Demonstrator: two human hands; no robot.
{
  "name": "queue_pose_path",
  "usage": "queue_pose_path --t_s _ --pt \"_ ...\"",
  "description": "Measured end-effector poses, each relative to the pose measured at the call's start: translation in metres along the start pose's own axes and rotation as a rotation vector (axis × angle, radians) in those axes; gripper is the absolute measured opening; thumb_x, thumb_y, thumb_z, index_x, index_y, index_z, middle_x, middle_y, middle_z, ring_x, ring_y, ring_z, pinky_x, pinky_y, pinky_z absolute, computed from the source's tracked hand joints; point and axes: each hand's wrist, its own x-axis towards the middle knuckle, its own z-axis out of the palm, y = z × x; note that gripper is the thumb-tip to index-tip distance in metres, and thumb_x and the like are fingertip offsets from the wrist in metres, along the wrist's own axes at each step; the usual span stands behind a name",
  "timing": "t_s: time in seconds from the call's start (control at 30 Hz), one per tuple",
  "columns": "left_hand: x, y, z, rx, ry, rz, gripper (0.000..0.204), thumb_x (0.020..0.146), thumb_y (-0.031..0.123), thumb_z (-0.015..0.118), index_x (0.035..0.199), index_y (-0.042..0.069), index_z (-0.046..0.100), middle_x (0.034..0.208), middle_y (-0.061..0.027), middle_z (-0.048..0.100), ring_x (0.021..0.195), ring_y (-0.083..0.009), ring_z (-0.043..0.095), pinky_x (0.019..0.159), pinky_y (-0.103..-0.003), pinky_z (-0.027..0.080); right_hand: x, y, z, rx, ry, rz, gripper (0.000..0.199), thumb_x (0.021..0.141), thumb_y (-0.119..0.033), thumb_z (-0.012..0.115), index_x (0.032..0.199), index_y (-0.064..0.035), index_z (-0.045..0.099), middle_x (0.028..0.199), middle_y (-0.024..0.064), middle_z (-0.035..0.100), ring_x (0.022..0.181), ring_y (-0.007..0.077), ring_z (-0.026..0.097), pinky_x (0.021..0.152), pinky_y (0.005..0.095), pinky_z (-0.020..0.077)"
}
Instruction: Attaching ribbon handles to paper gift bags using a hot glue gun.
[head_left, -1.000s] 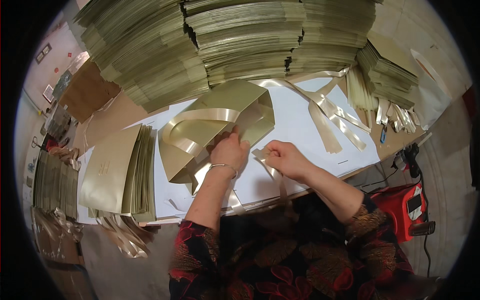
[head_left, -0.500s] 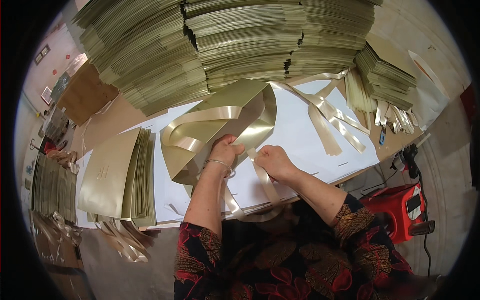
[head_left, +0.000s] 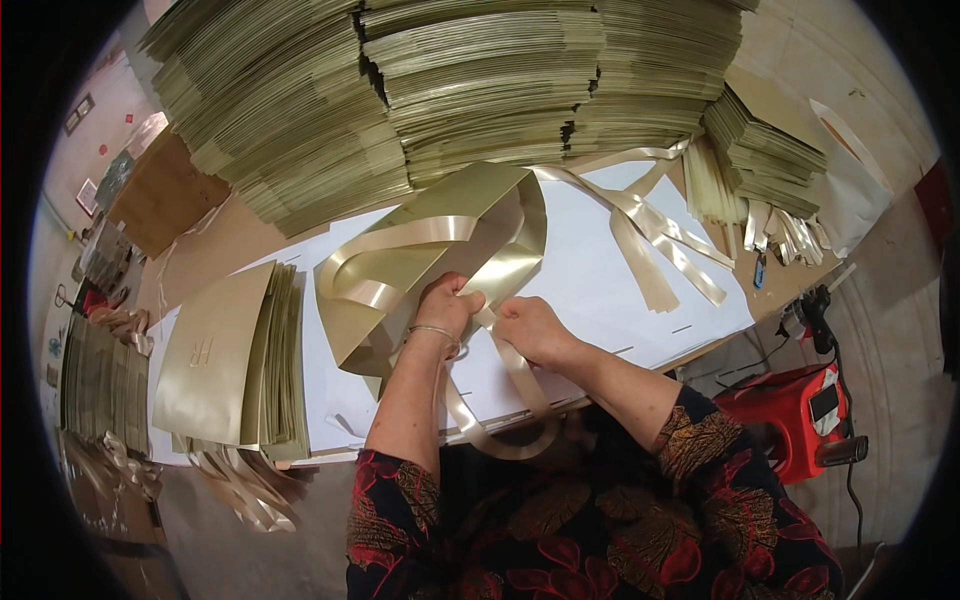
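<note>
An opened gold paper bag (head_left: 430, 190) lies on its side on the white sheet, its mouth towards me. One ribbon handle (head_left: 400, 232) loops over its far panel. My left hand (head_left: 450, 303) is closed on the bag's near edge, thumb on top. Just right of it, my right hand (head_left: 537, 330) is closed with fingertips pinching a cream satin ribbon (head_left: 515, 370) at that edge. The ribbon hangs in a loop over the table's front edge. Where the ribbon meets the bag is partly hidden by my fingers.
Tall stacks of flat gold bags (head_left: 480, 90) wall off the back. Finished-looking bags with ribbons (head_left: 215, 360) lie at left. Loose ribbons (head_left: 655, 235) spread at right, near a blue cutter (head_left: 760, 270). A red stool (head_left: 790, 425) and a glue gun (head_left: 818, 318) are at lower right.
The whole view has shifted slightly. My right hand has come a little closer to the left, and the ribbon's hanging loop has changed shape a bit. Both grips stay closed.
</note>
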Motion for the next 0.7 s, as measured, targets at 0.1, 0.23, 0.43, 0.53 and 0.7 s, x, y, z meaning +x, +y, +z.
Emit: queue_pose_path --t_s 0.1,0.23,0.43,0.53,0.7 --pt "-0.006 0.006 0.007 0.041 0.096 0.079 0.024 0.076 0.009 0.069 0.098 -0.001 0.063 0.086 -0.0051 0.064 0.076 -0.0154 0.056 0.076 -0.029 0.046 -0.003 0.002 -0.002 -0.028 0.013 0.002 0.019 0.083 -0.015 0.057 0.076 0.0025 0.058 0.06 0.0076 0.056 0.043 0.0136 0.049 0.035 0.0302 0.0361" --pt "0.003 0.004 0.0 0.098 0.014 -0.112 0.022 0.078 0.011 0.069 0.097 0.0 0.064 0.087 -0.0045 0.064 0.078 -0.0154 0.056 0.076 -0.029 0.045 -0.009 -0.004 0.0 0.046 0.078 0.051 0.02 0.084 -0.017 0.056 0.079 0.0025 0.058 0.062 0.008 0.057 0.046 0.0141 0.05 0.037 0.0306 0.0377" --pt "0.009 -0.004 0.004 -0.241 -0.037 -0.083 0.016 0.084 0.004 0.063 0.098 -0.002 0.065 0.091 -0.0052 0.066 0.08 -0.0148 0.059 0.078 -0.028 0.047 -0.002 0.004 0.006 0.085 0.126 0.046 0.019 0.086 -0.016 0.055 0.08 0.0027 0.056 0.066 0.0102 0.059 0.051 0.0162 0.055 0.043 0.0318 0.0424" --pt "0.004 0.003 0.006 -0.252 -0.04 -0.119 0.015 0.084 0.004 0.062 0.098 -0.001 0.065 0.091 -0.0054 0.066 0.08 -0.0151 0.06 0.077 -0.028 0.047 -0.004 0.002 0.005 0.129 0.124 0.08 0.018 0.087 -0.014 0.054 0.082 0.0026 0.055 0.068 0.0113 0.06 0.053 0.0169 0.056 0.044 0.0323 0.0436" --pt "-0.005 0.015 0.004 -0.21 -0.054 -0.167 0.012 0.086 0.006 0.063 0.096 0.001 0.066 0.088 -0.0051 0.066 0.076 -0.0142 0.059 0.072 -0.028 0.047 -0.002 0.002 0.011 0.125 0.121 0.069 0.015 0.088 -0.012 0.052 0.084 0.0026 0.053 0.069 0.0123 0.06 0.054 0.0177 0.057 0.044 0.0329 0.045"
